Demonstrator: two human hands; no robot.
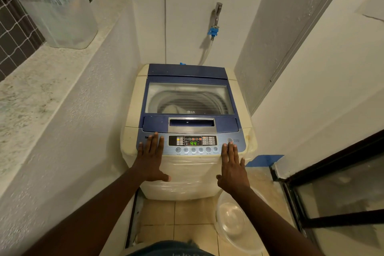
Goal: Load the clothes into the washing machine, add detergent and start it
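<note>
A cream top-loading washing machine with a blue lid stands in a narrow alcove. The lid is down; through its window I see the drum and a pale cloth inside. The control panel is lit and its green display reads 44. My left hand lies flat, fingers spread, on the panel's left end. My right hand lies flat on the right front corner, its fingertips just below the power button. Neither hand holds anything.
A clear plastic basin lies on the tiled floor at the right of the machine. A frosted plastic container sits on the stone ledge at left. A wall tap with a hose is behind the machine. A dark-framed glass door is at right.
</note>
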